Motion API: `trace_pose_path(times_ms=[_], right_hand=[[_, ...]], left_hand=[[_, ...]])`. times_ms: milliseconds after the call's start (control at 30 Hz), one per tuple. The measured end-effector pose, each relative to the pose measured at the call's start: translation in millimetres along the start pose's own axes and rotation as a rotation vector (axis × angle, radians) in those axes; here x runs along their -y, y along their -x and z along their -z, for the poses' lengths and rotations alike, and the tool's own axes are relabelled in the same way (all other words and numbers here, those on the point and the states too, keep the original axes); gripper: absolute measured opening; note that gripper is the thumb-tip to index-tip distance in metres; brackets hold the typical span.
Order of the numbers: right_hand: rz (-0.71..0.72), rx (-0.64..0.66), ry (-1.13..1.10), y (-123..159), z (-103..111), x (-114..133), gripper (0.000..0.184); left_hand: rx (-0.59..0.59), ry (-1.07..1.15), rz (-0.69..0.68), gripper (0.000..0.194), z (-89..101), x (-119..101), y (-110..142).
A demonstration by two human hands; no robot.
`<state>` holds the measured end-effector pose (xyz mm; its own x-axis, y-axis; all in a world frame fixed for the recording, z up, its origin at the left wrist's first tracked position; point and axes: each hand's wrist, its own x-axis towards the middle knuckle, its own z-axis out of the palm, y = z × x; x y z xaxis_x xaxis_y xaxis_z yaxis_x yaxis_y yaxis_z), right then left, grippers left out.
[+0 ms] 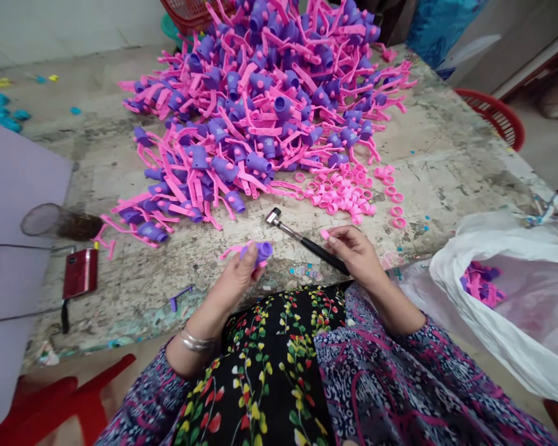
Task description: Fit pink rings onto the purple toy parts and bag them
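Observation:
My left hand [235, 282] is closed around a purple plastic doll-body-like piece [263, 251] with pink limbs, its round opening turned up and to the right. In my right hand [356, 254], thumb and fingers pinch a small pink plastic ring [324, 235], partly covered by the fingertips. Between the hands lies a small hammer [302, 238] with a metal head and black handle, its handle end close to my right wrist. Beyond it are a loose heap of pink rings [341, 192] and a large pile of purple and pink pieces [260, 111].
A white plastic bag [516, 248] with similar pieces hangs open at the right. On the left are a red phone-like object [80, 272], a tipped glass [44, 221] and a purple strip [181, 298]. Red baskets [497, 114] stand behind the table's right edge and at the back.

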<state>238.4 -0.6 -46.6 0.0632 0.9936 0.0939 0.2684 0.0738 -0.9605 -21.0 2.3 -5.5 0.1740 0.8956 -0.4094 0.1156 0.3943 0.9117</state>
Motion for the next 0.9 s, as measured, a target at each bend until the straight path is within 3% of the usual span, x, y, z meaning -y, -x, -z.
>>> trace_pose_path(times_ms=[67,200,300,467,567,900], right_hand=[[0.018,0.077,-0.059,4,-10,17,0.015],[0.255,0.155,0.110,11,-19,42,0.022],[0.408,0.214,0.195,13,-20,50,0.027],[0.500,0.238,0.210,15,-21,52,0.032],[0.473,0.236,0.161,17,-23,52,0.036],[0.112,0.277,-0.335,23,-29,46,0.041]], left_hand=[[0.091,0.117,0.012,0.054,-14.0,-13,-1],[0.064,0.312,0.042,0.050,-32.0,-26,-5],[0.049,0.360,0.035,0.046,-35.4,-27,-5],[0.038,0.343,0.061,0.044,-32.5,-26,-2],[0.059,0.335,0.056,0.041,-31.3,-27,0],[0.112,0.384,0.162,0.039,-30.7,-23,2]])
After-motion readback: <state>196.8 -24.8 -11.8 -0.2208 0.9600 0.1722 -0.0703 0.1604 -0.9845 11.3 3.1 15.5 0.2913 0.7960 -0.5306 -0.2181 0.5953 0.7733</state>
